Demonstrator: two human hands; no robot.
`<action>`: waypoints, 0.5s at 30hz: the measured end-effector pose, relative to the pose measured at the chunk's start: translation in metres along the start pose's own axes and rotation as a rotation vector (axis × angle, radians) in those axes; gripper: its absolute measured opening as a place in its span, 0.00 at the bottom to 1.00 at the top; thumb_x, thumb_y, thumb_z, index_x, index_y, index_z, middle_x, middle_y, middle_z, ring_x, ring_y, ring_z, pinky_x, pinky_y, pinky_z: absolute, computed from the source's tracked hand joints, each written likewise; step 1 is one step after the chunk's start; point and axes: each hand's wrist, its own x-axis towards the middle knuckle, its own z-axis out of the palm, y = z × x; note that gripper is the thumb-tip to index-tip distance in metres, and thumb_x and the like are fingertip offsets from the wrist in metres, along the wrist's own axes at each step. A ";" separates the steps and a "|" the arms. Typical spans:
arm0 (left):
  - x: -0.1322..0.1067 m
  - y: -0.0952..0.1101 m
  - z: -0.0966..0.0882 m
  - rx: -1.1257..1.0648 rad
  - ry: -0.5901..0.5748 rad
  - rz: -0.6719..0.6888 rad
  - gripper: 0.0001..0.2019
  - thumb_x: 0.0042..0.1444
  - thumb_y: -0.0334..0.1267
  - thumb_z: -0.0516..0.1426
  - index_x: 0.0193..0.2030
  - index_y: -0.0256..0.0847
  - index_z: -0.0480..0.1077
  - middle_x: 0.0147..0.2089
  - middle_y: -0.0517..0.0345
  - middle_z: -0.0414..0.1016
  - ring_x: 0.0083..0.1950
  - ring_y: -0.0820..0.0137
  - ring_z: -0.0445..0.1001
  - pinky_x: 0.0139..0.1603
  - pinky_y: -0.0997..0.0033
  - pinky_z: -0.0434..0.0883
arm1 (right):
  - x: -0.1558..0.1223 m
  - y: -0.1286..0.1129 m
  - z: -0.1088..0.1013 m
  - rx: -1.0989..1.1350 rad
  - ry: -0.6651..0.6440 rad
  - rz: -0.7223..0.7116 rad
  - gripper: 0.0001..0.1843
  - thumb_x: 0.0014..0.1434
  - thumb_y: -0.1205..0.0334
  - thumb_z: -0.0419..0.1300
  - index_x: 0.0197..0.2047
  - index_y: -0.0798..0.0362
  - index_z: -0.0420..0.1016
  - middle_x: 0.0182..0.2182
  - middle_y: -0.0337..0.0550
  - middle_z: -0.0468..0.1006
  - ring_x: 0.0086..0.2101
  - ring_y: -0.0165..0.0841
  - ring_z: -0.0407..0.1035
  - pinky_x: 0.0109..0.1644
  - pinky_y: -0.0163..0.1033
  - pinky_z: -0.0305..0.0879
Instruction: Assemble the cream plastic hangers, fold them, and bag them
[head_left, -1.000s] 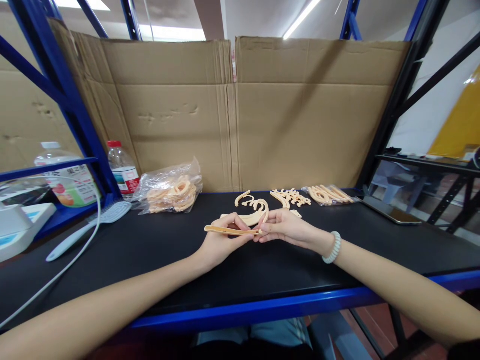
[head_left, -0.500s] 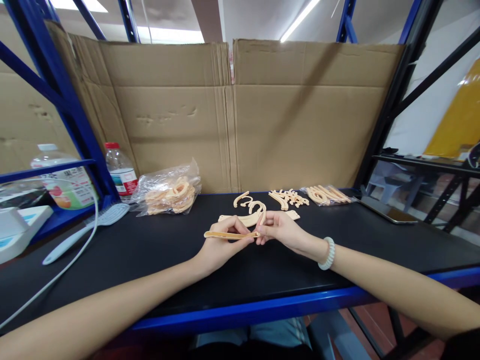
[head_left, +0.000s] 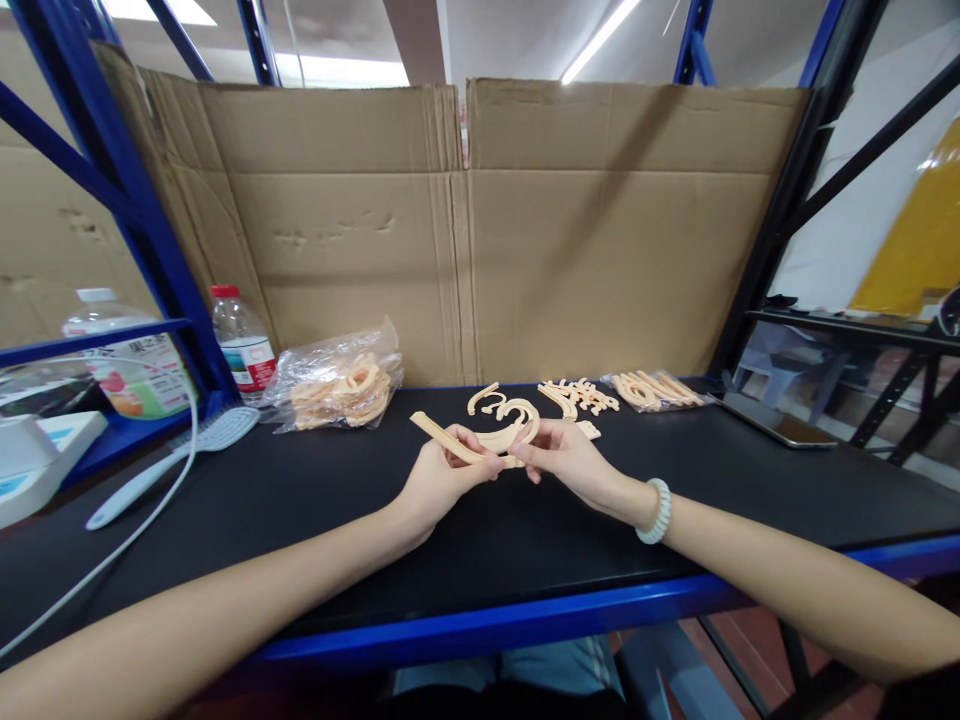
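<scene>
My left hand (head_left: 442, 475) pinches a long, flat, pale wooden strip (head_left: 439, 434), its free end pointing up and to the left. Between thumb and fingers, my right hand (head_left: 559, 455) holds a hook-shaped curved wooden piece (head_left: 531, 418). The two pieces meet between my fingertips; whether they are joined I cannot tell. Behind my hands a broad wooden board (head_left: 587, 429) lies on the black table, mostly covered by them. Small curved wooden pieces (head_left: 484, 397) lie just beyond.
A pile of small wooden pieces (head_left: 592, 394) and a bag of wooden pieces (head_left: 656, 390) lie at the back right. At the back left are another plastic bag (head_left: 341, 390), a red-capped bottle (head_left: 244, 345) and a light blue brush (head_left: 180, 450). A phone (head_left: 776, 420) lies far right.
The strip's left end has swung upward, so it now slants instead of lying nearly level. Both hands stay close together, the hooked piece turned slightly.
</scene>
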 end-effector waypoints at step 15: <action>-0.002 -0.002 0.002 -0.173 -0.021 -0.058 0.18 0.44 0.36 0.67 0.36 0.37 0.63 0.30 0.60 0.75 0.36 0.69 0.77 0.43 0.65 0.75 | 0.030 -0.007 -0.063 -0.599 0.127 -0.191 0.11 0.59 0.56 0.57 0.34 0.56 0.75 0.26 0.43 0.75 0.27 0.31 0.69 0.34 0.39 0.69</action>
